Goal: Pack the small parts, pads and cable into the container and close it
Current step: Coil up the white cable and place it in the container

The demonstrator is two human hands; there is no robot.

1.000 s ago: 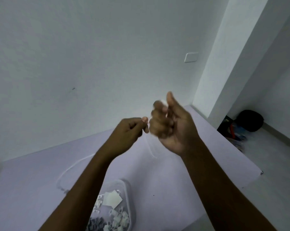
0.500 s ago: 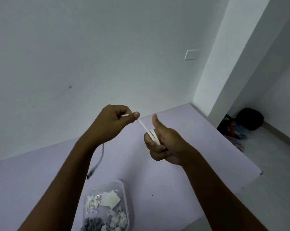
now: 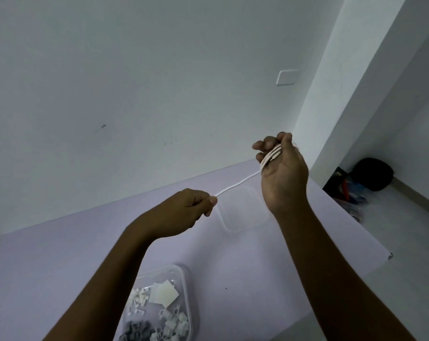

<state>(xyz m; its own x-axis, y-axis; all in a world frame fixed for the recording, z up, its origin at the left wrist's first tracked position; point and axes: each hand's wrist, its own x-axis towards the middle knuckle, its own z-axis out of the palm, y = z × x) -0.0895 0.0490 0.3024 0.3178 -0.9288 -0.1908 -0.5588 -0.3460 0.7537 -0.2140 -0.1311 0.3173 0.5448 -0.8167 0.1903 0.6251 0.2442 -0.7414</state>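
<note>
A thin white cable [image 3: 238, 184] stretches taut between my two hands above the table. Several loops of it are wound around the fingers of my right hand [image 3: 281, 173], which is raised at the right. My left hand [image 3: 186, 210] pinches the cable's free part lower and to the left. The clear plastic container [image 3: 186, 279] stands open near the table's front edge, under my left forearm. Inside it lie small white and grey parts [image 3: 170, 323] and white square pads [image 3: 163, 295]. The clear lid [image 3: 243, 210] lies flat on the table behind my hands.
The pale lilac table [image 3: 60, 254] meets a white wall at the back. Its right edge [image 3: 371, 239] drops to a floor where a black bag [image 3: 373, 173] and coloured items lie in the corner.
My right hand has risen and moved right with more cable loops around its fingers. My left hand has dropped lower, and the cable now runs taut between them.
</note>
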